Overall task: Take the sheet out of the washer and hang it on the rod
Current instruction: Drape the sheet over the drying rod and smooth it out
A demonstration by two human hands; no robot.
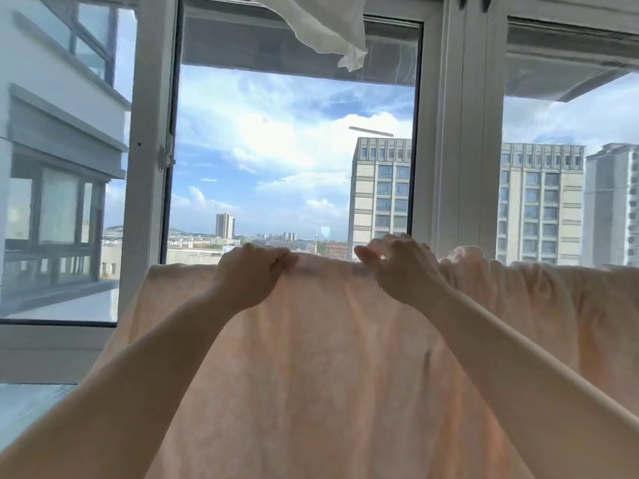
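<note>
A white window frame (449, 133) is seen. Above and to its left a white cloth (325, 25) is hung; tall buildings (539, 202) are seen behind it.

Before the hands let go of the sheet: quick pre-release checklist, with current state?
1. Sheet draped over a support at its top edge: ok, it folds over in a line and hangs down toward the camera.
2. Rod itself seen under the fold: cannot tell, the cloth covers it.
3. Left hand gripping the top fold: ok, fingers curled over it.
4. Right hand gripping the top fold: ok, it pinches the cloth.
5. Sheet spread flat along the line: not ok, bunched in folds to the right of the right hand.
6. Hang even front and back: cannot tell, the far side is hidden.
</note>
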